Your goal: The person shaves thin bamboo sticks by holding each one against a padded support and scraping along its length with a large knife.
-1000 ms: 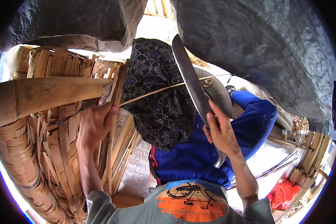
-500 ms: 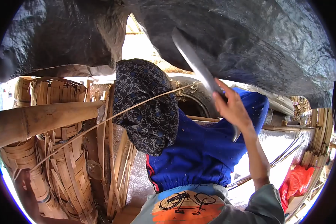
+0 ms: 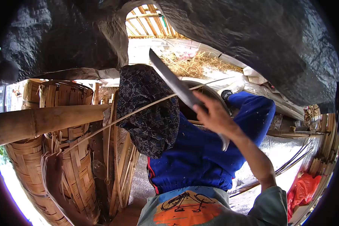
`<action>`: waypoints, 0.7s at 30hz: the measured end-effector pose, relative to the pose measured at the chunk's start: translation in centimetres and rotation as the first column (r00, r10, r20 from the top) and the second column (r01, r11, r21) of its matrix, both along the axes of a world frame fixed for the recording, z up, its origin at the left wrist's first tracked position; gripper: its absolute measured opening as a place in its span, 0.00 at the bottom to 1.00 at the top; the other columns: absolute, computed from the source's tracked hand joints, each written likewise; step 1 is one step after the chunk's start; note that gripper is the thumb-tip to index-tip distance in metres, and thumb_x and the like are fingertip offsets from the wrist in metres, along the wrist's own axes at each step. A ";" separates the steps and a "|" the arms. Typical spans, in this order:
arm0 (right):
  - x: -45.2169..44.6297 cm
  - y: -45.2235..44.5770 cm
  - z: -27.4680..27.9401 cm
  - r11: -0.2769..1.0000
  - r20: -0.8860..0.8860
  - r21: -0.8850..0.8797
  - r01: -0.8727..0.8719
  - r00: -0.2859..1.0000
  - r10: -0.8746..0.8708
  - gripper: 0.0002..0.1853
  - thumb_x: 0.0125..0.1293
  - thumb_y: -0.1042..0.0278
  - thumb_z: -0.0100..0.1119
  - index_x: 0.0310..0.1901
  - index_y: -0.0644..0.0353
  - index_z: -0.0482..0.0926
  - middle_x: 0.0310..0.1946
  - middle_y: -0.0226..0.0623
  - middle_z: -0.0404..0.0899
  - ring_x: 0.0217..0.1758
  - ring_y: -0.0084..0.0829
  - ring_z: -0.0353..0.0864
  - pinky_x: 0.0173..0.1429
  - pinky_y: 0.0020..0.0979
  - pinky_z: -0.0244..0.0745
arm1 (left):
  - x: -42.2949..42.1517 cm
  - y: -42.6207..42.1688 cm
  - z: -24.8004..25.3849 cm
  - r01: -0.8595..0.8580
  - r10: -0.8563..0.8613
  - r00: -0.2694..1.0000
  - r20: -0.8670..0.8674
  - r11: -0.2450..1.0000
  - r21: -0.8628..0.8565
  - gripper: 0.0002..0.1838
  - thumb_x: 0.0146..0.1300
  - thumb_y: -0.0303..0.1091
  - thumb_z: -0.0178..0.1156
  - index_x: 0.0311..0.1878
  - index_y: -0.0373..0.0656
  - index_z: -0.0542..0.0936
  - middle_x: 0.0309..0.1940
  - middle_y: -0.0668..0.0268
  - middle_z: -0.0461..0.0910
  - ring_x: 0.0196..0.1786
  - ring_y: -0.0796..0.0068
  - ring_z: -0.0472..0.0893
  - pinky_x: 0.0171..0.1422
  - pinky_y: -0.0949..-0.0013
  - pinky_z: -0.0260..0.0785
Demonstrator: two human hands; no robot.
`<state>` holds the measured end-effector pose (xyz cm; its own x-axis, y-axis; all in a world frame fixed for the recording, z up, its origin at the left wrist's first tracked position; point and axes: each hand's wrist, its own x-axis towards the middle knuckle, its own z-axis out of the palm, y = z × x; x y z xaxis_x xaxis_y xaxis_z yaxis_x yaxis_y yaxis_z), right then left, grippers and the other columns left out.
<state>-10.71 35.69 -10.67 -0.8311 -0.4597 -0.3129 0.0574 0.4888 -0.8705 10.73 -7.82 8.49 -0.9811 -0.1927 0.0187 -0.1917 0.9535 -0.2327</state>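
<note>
A long knife (image 3: 171, 80) with a dark curved blade is in my right hand (image 3: 214, 115), its fingers closed round the grip and the blade tip pointing up and left. At the far left, my left hand (image 3: 53, 162) pinches the lower end of a long thin bamboo strip (image 3: 139, 109). The strip slants up to the right over a dark patterned cloth (image 3: 147, 124) on my leg. Its upper part meets the blade, and its thin tip shows beyond it.
Woven bamboo baskets (image 3: 28, 162) and upright slats stand at the left, with a thick bamboo pole (image 3: 52, 120) across them. Black sheeting (image 3: 252, 41) hangs above. A round container (image 3: 209, 94) is beyond my knees. At the lower right lies a red plastic bag (image 3: 305, 188).
My left hand has moved down and left along with the strip's end. My right hand and the knife rose to the right, then came back down and left onto the strip.
</note>
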 end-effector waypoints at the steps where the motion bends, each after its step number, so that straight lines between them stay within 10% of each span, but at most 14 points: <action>1: 0.9 -0.7 -0.9 0.998 -0.043 -0.055 -0.020 0.999 0.017 0.23 0.68 0.65 0.54 0.62 0.67 0.68 0.50 0.56 0.78 0.45 0.49 0.83 0.52 0.41 0.76 | 0.5 -0.4 0.9 0.005 -0.005 1.000 0.009 1.000 -0.003 0.15 0.68 0.38 0.55 0.27 0.39 0.76 0.25 0.59 0.73 0.36 0.60 0.72 0.47 0.60 0.63; 4: 2.8 -2.9 -2.8 0.985 -0.115 -0.171 -0.019 0.993 -0.001 0.23 0.67 0.68 0.56 0.62 0.66 0.68 0.51 0.57 0.76 0.49 0.52 0.80 0.55 0.44 0.74 | 2.6 -3.8 4.7 -0.615 0.570 0.736 0.366 0.789 0.006 0.21 0.70 0.42 0.51 0.25 0.39 0.78 0.25 0.61 0.76 0.37 0.62 0.76 0.47 0.62 0.65; 7: 4.3 -4.2 -4.7 0.989 -0.335 -0.130 -0.074 0.942 0.027 0.24 0.66 0.70 0.57 0.62 0.65 0.67 0.47 0.56 0.79 0.41 0.53 0.81 0.50 0.46 0.74 | 3.0 -2.9 7.7 -0.767 0.662 0.569 0.488 0.642 0.023 0.22 0.69 0.43 0.52 0.23 0.38 0.78 0.25 0.60 0.79 0.34 0.62 0.79 0.42 0.61 0.67; 9: 4.5 -5.0 -5.6 0.984 -0.447 -0.168 -0.066 0.894 -0.016 0.25 0.65 0.71 0.57 0.62 0.66 0.66 0.40 0.56 0.80 0.32 0.53 0.79 0.43 0.47 0.75 | 5.8 -4.2 6.4 -0.725 0.620 0.630 0.469 0.685 0.070 0.20 0.68 0.43 0.51 0.26 0.38 0.80 0.24 0.58 0.80 0.31 0.61 0.80 0.39 0.59 0.70; 12: 4.1 -5.3 -5.4 0.970 -0.426 -0.218 -0.104 0.904 0.001 0.24 0.64 0.74 0.56 0.61 0.69 0.65 0.34 0.58 0.79 0.29 0.54 0.80 0.37 0.47 0.74 | 5.0 -0.3 3.7 -0.553 0.657 0.721 0.220 0.737 -0.388 0.17 0.68 0.46 0.51 0.48 0.45 0.81 0.48 0.61 0.80 0.56 0.62 0.75 0.62 0.56 0.63; 17: 4.1 -5.7 -4.8 0.967 -0.369 -0.227 -0.117 0.929 0.026 0.23 0.64 0.75 0.55 0.60 0.71 0.65 0.28 0.59 0.78 0.26 0.55 0.80 0.32 0.46 0.74 | -4.5 10.5 -4.9 -0.044 0.046 0.998 0.046 0.998 -0.037 0.18 0.63 0.38 0.57 0.56 0.44 0.75 0.55 0.54 0.73 0.61 0.52 0.70 0.67 0.51 0.59; 21: 4.0 -5.4 -4.7 0.973 -0.289 -0.199 -0.117 0.956 0.056 0.24 0.65 0.74 0.55 0.62 0.70 0.64 0.33 0.61 0.79 0.31 0.56 0.81 0.38 0.46 0.75 | -9.5 11.3 -13.2 0.171 -0.188 0.982 0.015 0.923 0.346 0.16 0.62 0.34 0.59 0.54 0.43 0.75 0.49 0.53 0.77 0.52 0.50 0.75 0.56 0.52 0.67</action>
